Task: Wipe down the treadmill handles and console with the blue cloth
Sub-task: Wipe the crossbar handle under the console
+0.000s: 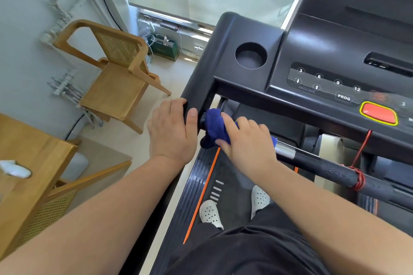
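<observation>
Here my right hand (248, 138) presses the blue cloth (214, 124), fingers curled around it, against the left end of the black crossbar handle (330, 169). My left hand (173, 129) grips the side handle (199, 87), thumb wrapped over it. The console (335, 69) lies just above; white shoes (211, 213) stand on the belt.

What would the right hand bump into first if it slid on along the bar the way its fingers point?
Probably the left side handle, where the crossbar ends; the right hand and blue cloth are nearly there.
</observation>
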